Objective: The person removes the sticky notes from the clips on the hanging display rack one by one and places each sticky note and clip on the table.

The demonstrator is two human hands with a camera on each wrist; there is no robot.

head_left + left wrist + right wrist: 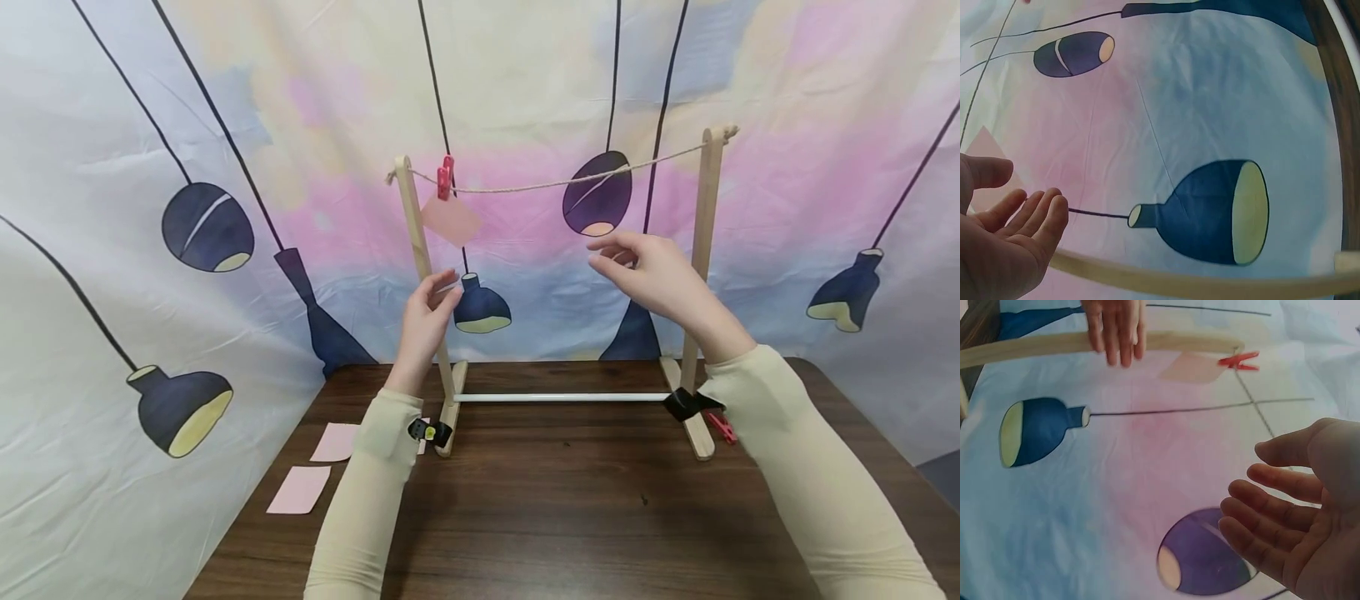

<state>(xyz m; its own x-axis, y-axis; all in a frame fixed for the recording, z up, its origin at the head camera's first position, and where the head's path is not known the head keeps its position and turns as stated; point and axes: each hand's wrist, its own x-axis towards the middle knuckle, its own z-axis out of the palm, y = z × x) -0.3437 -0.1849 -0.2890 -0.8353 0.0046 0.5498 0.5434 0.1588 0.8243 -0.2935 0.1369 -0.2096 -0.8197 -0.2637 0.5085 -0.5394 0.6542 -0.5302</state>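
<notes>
The pink note (452, 221) hangs upper centre, above the nearer left hand (429, 321); its fingers and the right hand's (660, 271), loosely bent, hold nothing.

The clipped clothespin (445, 180) is red, the hanging note (454, 222) pink, the cord (517, 189) beige, the bench (555, 500) dark brown wood-grain, the pastel backdrop (517, 75) patterned with navy-and-yellow lamps (480, 304).
</notes>
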